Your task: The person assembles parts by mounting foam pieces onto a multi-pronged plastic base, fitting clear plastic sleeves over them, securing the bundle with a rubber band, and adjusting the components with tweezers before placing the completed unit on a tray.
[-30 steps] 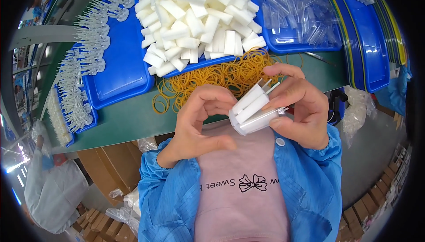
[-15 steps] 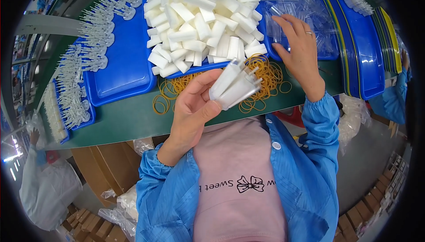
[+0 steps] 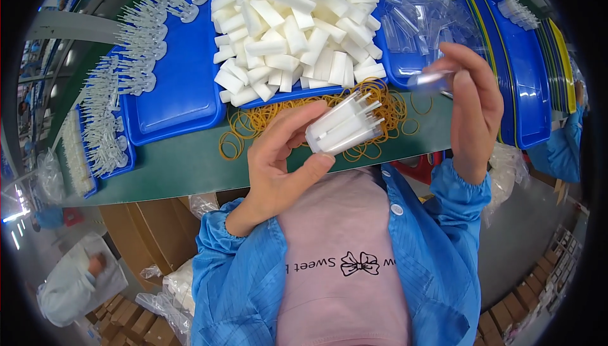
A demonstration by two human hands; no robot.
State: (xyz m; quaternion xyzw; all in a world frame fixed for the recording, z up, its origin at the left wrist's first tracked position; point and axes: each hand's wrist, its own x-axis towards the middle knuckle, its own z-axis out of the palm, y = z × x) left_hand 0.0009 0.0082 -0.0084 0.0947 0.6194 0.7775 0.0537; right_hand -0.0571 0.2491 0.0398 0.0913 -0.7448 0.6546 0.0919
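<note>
My left hand (image 3: 282,159) is closed around a small bundle of white pieces in clear plastic (image 3: 345,125), with thin stems poking out at its upper right end. To the right, my right hand (image 3: 472,102) pinches a clear plastic piece (image 3: 430,81) between thumb and fingers; motion blurs its shape. Beyond that hand lies a blue tray (image 3: 405,67) with many clear plastic pieces (image 3: 411,13). White foam blocks (image 3: 291,36) are heaped behind my left hand. Orange rubber bands (image 3: 389,108) lie loose on the green table (image 3: 183,172) behind the bundle.
At the left, a blue tray (image 3: 174,86) stands beside rows of clear parts with thin prongs (image 3: 136,48). Stacked blue and yellow trays (image 3: 519,86) rise at the right. Cardboard (image 3: 149,232) and plastic bags are below the table edge. Another person (image 3: 76,283) is at the lower left.
My right hand has come back from the tray of clear pieces, toward me and to the right, with one piece in its fingers. The bundle in my left hand has turned slightly and shifted right.
</note>
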